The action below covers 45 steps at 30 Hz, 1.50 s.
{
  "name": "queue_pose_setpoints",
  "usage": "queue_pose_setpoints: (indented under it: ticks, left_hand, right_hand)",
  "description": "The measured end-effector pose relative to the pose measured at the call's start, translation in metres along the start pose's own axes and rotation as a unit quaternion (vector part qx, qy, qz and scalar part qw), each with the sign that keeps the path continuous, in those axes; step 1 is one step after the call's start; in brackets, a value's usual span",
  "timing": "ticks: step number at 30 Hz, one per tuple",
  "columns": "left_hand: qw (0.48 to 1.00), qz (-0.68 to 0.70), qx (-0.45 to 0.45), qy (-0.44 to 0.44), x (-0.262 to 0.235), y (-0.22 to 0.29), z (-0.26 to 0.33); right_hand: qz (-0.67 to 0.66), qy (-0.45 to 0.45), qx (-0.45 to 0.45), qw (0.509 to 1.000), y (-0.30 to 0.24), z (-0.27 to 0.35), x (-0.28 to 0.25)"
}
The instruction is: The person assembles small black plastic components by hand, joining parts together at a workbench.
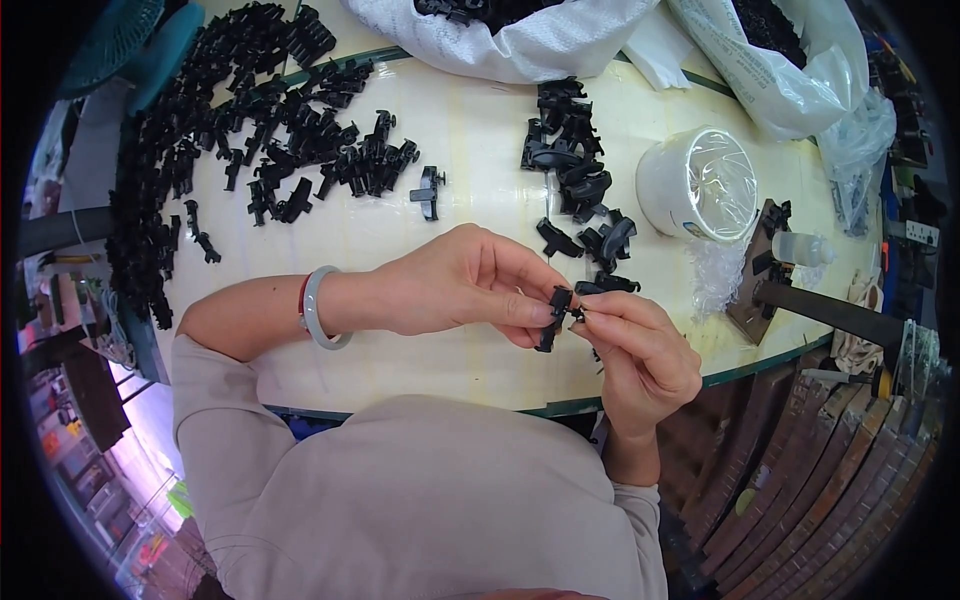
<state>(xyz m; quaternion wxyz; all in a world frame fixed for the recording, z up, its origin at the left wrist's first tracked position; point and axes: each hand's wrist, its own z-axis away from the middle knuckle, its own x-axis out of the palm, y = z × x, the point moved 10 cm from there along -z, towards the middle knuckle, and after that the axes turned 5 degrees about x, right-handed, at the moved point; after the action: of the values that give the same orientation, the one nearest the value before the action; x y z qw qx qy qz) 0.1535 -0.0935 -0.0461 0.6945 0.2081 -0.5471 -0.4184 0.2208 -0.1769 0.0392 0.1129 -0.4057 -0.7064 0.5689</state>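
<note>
Left hand (450, 285): my thumb and fingers pinch the black part (552, 325), held above the table (450, 372).
Right hand (642, 350): my fingertips pinch a small dark piece (577, 314), beside the part or touching it; I cannot tell which.
Beyond my hands: a column of black clips (585, 187), a single clip (429, 193) to its left.
White tub (664, 188): right of the column.
</note>
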Motion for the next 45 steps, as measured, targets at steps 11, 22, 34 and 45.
queue_pose_setpoints:
  ticks: [11, 22, 34, 45]
  left_hand:
    - [0.999, -0.021, 0.034, -0.011, 0.002, 0.005, 0.002]
    - [0.991, -0.106, 0.028, 0.082, -0.017, 0.013, 0.006]
    - [0.682, -0.686, 0.121, 0.225, -0.038, 0.097, 0.043]
    - [0.641, -0.692, 0.31, 0.121, 0.018, 0.079, -0.002]
  right_hand:
    - [0.022, -0.026, -0.035, 0.999, -0.008, -0.003, 0.005]
    - [0.048, -0.035, 0.006, 0.998, 0.005, -0.018, -0.008]
    - [0.246, -0.168, 0.031, 0.954, 0.017, 0.041, -0.02]
    - [0.162, -0.166, 0.016, 0.973, 0.016, 0.047, -0.024]
